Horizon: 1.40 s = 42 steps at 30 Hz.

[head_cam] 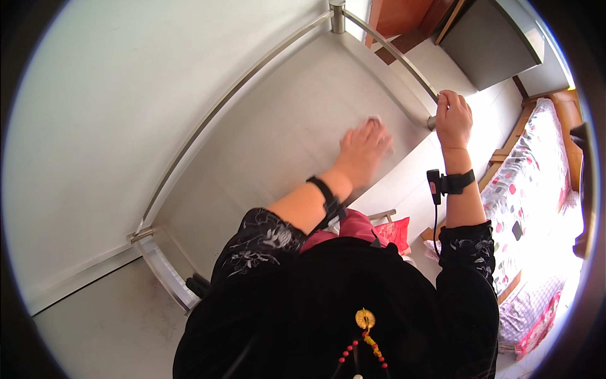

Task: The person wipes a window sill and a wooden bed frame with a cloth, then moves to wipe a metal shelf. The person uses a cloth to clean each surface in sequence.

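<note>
Before me is a flat grey metal surface point(265, 147) with a tubular metal rail point(241, 85) along its edge. My left hand point(364, 147) is over the right part of this surface, palm down and blurred. Something pale shows at its fingertips, but I cannot tell whether it is a held thing. My right hand point(453, 118) is closed around the near right end of the short side rail point(393, 47), by a corner post point(431, 123). Both wrists wear black straps; a small black device point(433, 186) with a cable is on the right one.
A white wall point(118, 94) runs along the rail's far left side. A metal corner post point(337, 19) stands at the top. To the right are a grey cabinet point(478, 42) and a wooden seat with a patterned cover point(525, 161). A red cushion point(397, 234) lies below.
</note>
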Tool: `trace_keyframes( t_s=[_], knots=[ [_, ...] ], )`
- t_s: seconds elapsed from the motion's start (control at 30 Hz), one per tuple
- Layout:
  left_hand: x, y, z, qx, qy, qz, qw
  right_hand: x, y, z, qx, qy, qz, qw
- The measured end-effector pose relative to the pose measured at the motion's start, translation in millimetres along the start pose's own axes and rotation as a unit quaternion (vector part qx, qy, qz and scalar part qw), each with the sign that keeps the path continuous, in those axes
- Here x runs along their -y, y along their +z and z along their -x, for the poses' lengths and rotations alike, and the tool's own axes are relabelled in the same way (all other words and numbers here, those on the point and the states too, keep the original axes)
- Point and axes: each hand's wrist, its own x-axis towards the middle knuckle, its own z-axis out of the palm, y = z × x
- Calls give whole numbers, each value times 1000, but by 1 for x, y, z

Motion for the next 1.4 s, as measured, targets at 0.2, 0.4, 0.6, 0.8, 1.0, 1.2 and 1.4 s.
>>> trace_keyframes(
  t_s=[0.2, 0.4, 0.6, 0.8, 1.0, 1.2, 1.4],
  knots=[
    [-14, -56, 140, -37, 34, 13, 999, -6, 3, -4, -5, -36, 28, 999],
    [-11, -125, 334, 58, -131, -85, 986, -11, 5, -8, 3, -34, 68, 997],
    [-12, -161, 466, 70, -299, -65, 949, -16, 3, -15, 39, -15, 33, 999],
    [-16, -143, 436, 110, -349, -110, 924, -17, 1, -11, 33, 55, -102, 993],
    [13, -107, 281, 97, -255, -88, 958, -7, -3, -4, 23, 28, -145, 989],
    [35, -47, 84, -10, -93, -62, 994, 8, -6, 3, 9, -37, -125, 991],
    [42, 20, -80, -63, -72, -51, 994, 17, -13, 3, 42, -55, -131, 989]
  ],
)
